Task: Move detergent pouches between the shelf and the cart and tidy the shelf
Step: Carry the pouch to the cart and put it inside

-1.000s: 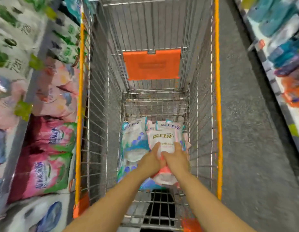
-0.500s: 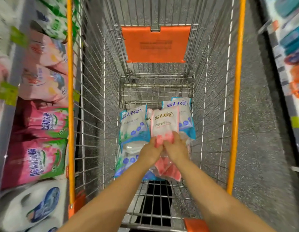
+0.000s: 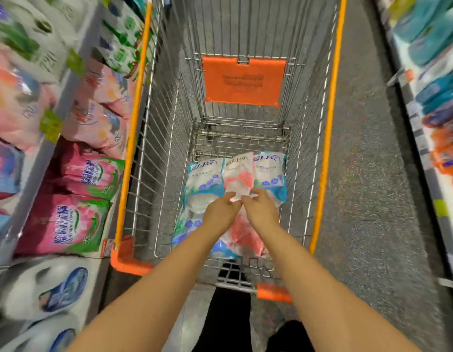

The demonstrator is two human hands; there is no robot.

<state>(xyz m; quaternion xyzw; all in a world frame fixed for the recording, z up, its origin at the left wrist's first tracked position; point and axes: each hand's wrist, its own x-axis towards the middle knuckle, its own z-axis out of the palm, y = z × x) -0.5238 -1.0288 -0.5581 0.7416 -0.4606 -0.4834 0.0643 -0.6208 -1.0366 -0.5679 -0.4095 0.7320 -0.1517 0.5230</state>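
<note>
A pink-and-white detergent pouch lies in the wire shopping cart, between two blue-and-white pouches. More blue and pink pouches lie under my wrists. My left hand and my right hand are side by side deep in the cart. Their loosely curled fingertips are at the pink pouch's near edge, with no clear grip on it.
The shelf on the left holds pink, magenta-green and white-blue pouches. An orange child-seat flap hangs at the cart's far end. Grey aisle floor runs on the right beside another shelf of blue and orange goods.
The pink pouch went from held up in both hands to lying flat between the blue pouches. My fingers have loosened at its near edge. The camera has tilted.
</note>
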